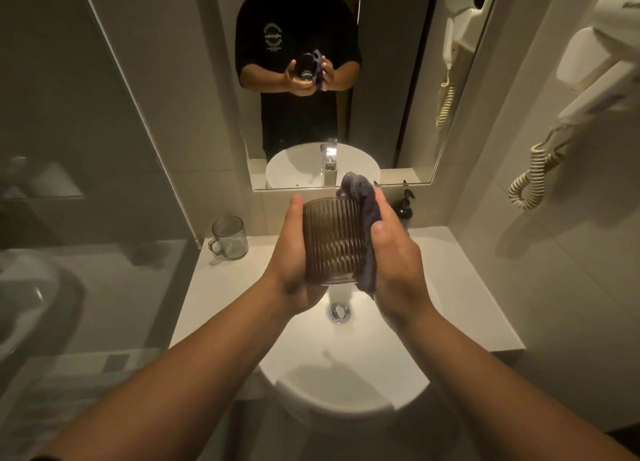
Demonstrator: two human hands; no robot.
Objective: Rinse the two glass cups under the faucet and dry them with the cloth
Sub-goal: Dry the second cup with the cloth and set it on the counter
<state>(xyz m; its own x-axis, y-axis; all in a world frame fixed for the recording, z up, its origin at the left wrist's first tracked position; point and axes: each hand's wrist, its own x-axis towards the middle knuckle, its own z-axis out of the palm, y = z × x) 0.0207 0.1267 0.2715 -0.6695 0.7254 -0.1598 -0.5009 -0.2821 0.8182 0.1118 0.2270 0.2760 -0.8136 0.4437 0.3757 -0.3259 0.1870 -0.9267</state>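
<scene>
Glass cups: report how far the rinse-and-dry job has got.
In hand: the left hand holds the ribbed brown cup over the sink while the right hand presses the dark cloth to its side. Done or left: the clear handled cup stands on the counter; whether it is rinsed or dried cannot be told.

Both arms outstretched, left grip [294, 252] and right grip [391, 252] curled inward.
</scene>
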